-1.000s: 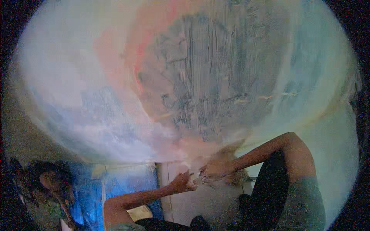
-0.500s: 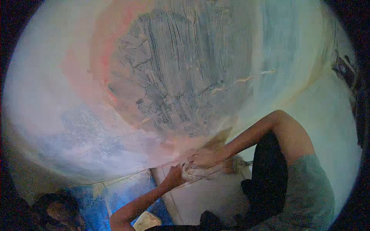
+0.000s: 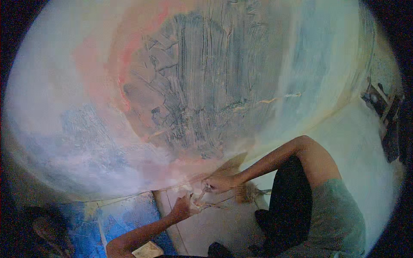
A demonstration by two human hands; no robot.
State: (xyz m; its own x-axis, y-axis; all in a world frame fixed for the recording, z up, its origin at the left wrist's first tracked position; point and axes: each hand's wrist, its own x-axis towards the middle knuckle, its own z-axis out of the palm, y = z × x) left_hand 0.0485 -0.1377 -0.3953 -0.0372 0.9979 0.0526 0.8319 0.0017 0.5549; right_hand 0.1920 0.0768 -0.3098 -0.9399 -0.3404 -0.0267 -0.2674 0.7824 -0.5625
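Low in front of a large painted surface (image 3: 202, 86), my two hands meet close together. My right hand (image 3: 221, 183) is closed around a slim, pale, stick-like tool (image 3: 200, 197) that slants down toward the left. My left hand (image 3: 184, 205) is closed on a whitish crumpled piece (image 3: 194, 207), cloth or paper, at the tool's lower end. Dim light and blur hide the fingertips and the tool's exact kind. Beneath my right wrist lies a wide brush (image 3: 245, 192) with brown bristles.
A blue-painted board (image 3: 124, 215) lies at the lower left, with a pale yellowish block (image 3: 147, 250) on it. Light tiles (image 3: 211, 228) extend below my hands. Dark, jumbled objects (image 3: 383, 107) stand at the far right. A dark shape (image 3: 47, 228) at the lower left is unclear.
The view has shifted, so my arms and the blue board sit further left. My hands have drawn slightly apart, and the pale tool between them shows more plainly.
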